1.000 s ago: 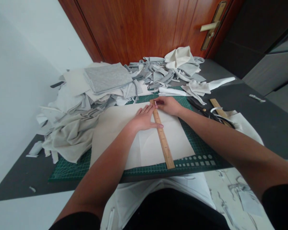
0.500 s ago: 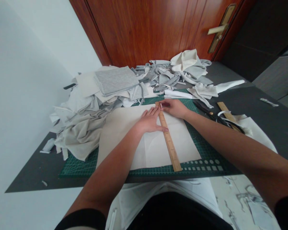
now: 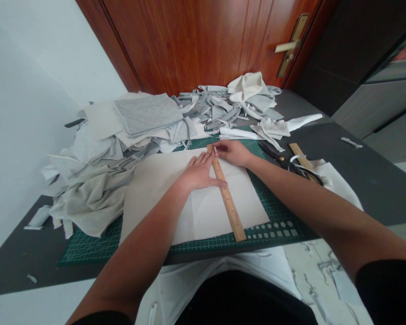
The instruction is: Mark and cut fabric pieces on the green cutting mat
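Observation:
A cream piece of cloth (image 3: 155, 185) lies spread on a green cutting mat (image 3: 91, 248). Across its right part runs a wooden ruler (image 3: 232, 212), tilted slightly, its near end reaching past the cloth's front edge. My left hand (image 3: 200, 174) lies flat with fingers stretched, its fingertips and thumb pressing on the ruler. At the ruler's far end, my right hand (image 3: 236, 153) pinches a small, thin, whitish-pink thing against the ruler's edge. Most of that thing is hidden by the fingers, so I cannot tell its kind.
Grey and cream fabric pieces (image 3: 149, 115) are heaped at the left, with more scraps (image 3: 219, 106) along the back by the wooden door (image 3: 196, 45). Black-handled scissors (image 3: 291, 166) and another wooden strip (image 3: 299, 153) lie to the right. A white roll (image 3: 238, 132) rests behind my right hand.
The camera has turned a little to the right, so everything sits further left in view. Both hands keep their places on the ruler, which looks unmoved on the cloth.

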The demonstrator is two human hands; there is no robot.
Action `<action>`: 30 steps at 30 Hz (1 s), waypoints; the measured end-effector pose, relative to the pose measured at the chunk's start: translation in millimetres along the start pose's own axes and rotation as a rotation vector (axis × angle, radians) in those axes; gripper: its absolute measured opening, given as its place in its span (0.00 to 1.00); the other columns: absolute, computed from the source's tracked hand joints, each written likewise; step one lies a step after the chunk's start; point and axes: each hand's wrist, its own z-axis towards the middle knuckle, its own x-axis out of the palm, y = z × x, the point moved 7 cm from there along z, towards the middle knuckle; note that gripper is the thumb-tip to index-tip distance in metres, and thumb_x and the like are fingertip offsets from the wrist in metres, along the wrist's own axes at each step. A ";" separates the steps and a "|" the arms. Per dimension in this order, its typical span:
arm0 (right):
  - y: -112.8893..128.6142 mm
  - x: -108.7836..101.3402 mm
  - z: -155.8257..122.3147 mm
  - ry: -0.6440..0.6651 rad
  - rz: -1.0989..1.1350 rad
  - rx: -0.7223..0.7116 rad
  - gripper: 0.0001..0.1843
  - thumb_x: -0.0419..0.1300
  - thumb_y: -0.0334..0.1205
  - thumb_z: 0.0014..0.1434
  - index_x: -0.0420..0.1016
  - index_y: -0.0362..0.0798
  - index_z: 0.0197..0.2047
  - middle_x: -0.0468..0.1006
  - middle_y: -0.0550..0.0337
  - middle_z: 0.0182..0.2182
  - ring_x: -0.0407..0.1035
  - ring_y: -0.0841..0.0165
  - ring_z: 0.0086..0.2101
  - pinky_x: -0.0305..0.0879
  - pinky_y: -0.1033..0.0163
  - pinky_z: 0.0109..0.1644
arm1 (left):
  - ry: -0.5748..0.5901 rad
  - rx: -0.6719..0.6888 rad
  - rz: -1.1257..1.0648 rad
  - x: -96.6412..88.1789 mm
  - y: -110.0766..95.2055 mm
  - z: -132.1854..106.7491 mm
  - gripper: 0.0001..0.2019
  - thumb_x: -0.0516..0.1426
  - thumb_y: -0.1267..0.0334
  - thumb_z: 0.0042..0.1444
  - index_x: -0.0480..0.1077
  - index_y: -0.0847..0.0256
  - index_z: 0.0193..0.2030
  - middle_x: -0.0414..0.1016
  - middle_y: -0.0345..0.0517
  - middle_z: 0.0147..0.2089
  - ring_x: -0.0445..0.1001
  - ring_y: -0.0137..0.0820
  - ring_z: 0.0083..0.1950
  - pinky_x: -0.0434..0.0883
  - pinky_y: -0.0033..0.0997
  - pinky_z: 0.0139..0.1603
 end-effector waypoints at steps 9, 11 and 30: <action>0.9 0.0 -0.2 -0.009 -0.012 -0.011 0.21 0.67 0.35 0.58 0.80 0.43 0.55 0.84 0.49 0.50 0.78 0.58 0.48 0.72 0.52 0.58 | 0.002 -0.009 0.007 -1.0 -0.8 -1.1 0.68 0.55 0.20 0.44 0.35 0.64 0.80 0.31 0.57 0.81 0.33 0.48 0.82 0.38 0.52 0.79; 0.9 0.1 -0.3 -0.014 -0.010 -0.007 0.21 0.68 0.35 0.58 0.81 0.44 0.55 0.84 0.49 0.49 0.78 0.58 0.49 0.72 0.51 0.58 | 0.005 -0.008 0.007 -0.8 -0.7 -0.9 0.68 0.55 0.20 0.44 0.34 0.64 0.80 0.31 0.56 0.81 0.33 0.48 0.82 0.38 0.53 0.79; -8.3 -5.5 15.7 -0.033 0.101 0.100 0.17 0.69 0.30 0.53 0.81 0.44 0.48 0.86 0.54 0.41 0.80 0.63 0.42 0.75 0.57 0.53 | 0.012 0.009 -0.006 -2.7 0.0 -2.3 0.67 0.55 0.23 0.45 0.33 0.63 0.80 0.30 0.57 0.82 0.32 0.48 0.82 0.38 0.53 0.79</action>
